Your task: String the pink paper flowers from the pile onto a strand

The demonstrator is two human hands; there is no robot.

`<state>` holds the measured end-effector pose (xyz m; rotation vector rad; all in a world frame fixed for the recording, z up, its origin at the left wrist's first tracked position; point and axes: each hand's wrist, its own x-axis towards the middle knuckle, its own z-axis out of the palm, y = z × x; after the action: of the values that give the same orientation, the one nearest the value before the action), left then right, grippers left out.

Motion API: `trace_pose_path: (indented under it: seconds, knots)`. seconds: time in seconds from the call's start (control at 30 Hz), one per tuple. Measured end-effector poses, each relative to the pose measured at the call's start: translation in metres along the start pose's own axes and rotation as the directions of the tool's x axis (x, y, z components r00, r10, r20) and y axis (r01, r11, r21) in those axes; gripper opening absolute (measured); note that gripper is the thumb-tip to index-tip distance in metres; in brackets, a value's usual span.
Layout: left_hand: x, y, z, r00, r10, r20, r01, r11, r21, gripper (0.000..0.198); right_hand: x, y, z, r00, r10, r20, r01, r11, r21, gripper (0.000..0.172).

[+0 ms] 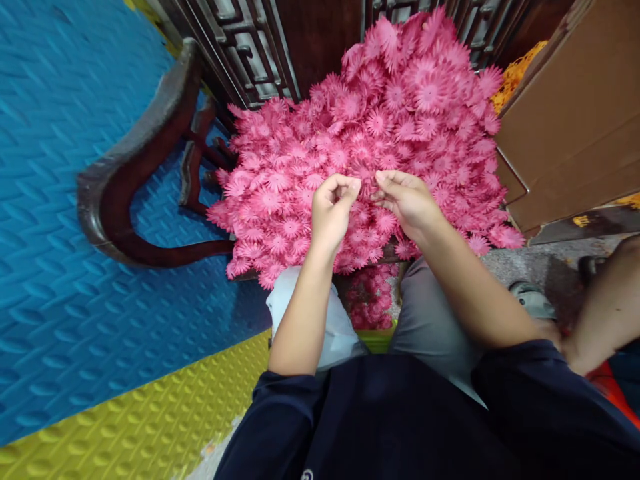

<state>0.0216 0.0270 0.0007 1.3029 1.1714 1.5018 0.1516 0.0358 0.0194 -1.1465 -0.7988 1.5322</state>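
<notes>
A big heap of pink artificial flowers [300,167] with thin, pointed petals lies in front of me. Over its middle, my left hand [333,207] is closed, thumb and forefinger pinched together. My right hand [407,200] faces it, its thumb and forefinger also pinched and the other fingers curled loosely. One pink flower [364,172], a little darker and blurred, spans the small gap between the two sets of fingertips and appears held by both. Its edges blend into the heap behind.
A curved dark wooden armrest [107,200] stands at the left, beside blue textured matting [45,267]. Cardboard [570,107] rises at the right, with orange material [515,77] behind it. Another person's limb [607,300] shows at the right edge. More pink flowers [371,297] lie below, between my knees.
</notes>
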Motion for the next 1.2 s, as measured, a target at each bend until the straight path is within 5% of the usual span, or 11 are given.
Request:
trace_pose_path:
  seconds: [0.47, 1.0, 1.2]
  knots:
    - [-0.004, -0.011, 0.004, 0.92, 0.272, -0.283, -0.189, 0.939, 0.288, 0.032, -0.01, 0.012, 0.01, 0.999, -0.026, 0.048, 0.029, 0.998, -0.063, 0.025]
    - [-0.022, 0.0, 0.028, 0.837, 0.396, -0.377, -0.233, 0.882, 0.409, 0.036, -0.028, 0.02, 0.02, 0.967, -0.203, -0.154, 0.185, 0.975, -0.119, 0.034]
    - [-0.024, 0.001, 0.028, 0.855, 0.382, -0.352, -0.249, 0.896, 0.368, 0.035, -0.028, 0.019, 0.019, 0.97, -0.194, -0.145, 0.184, 0.98, -0.082, 0.026]
